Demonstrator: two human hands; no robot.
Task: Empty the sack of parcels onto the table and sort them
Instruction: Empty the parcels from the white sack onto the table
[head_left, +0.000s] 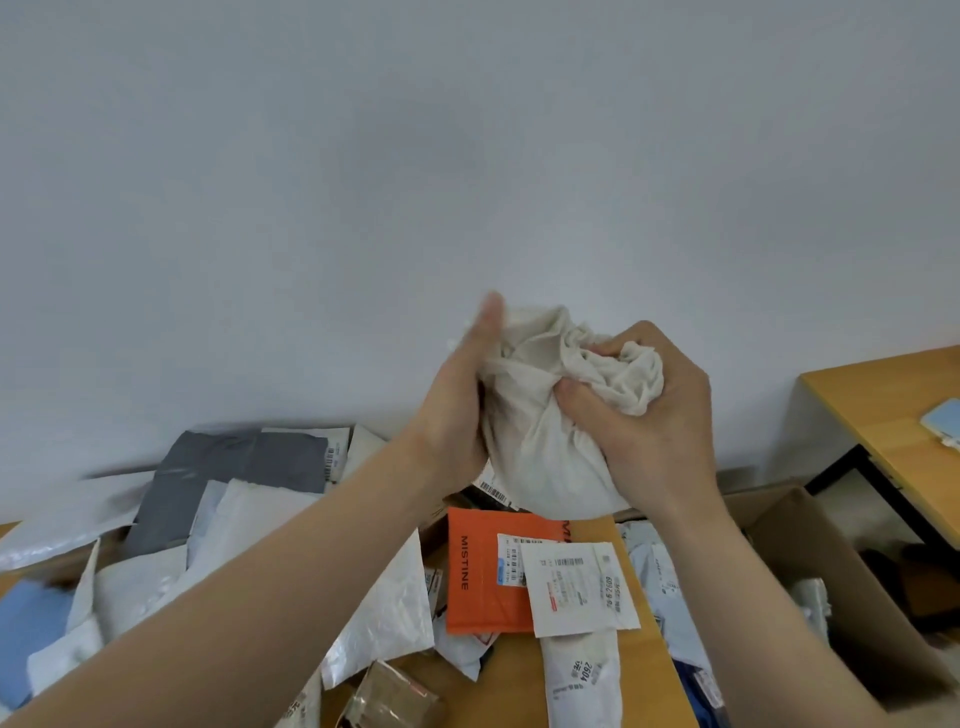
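Note:
I hold the cream cloth sack (540, 415) bunched into a ball above the wooden table (519, 680). My left hand (457, 410) presses its left side with the thumb up, and my right hand (649, 421) grips its crumpled top from the right. Below lie loose parcels: an orange "MISTINE" mailer (478, 571), a white labelled mailer (576, 587) overlapping it, a long white pouch (582, 680), a grey mailer (228, 483), several white mailers (249, 519) and a small brown packet (389, 696) at the front.
An open cardboard box (810, 566) stands at the right and holds several parcels in pale bags (660, 571). A second wooden table (893, 405) with a light blue object (943, 421) is at the far right. A white wall fills the background.

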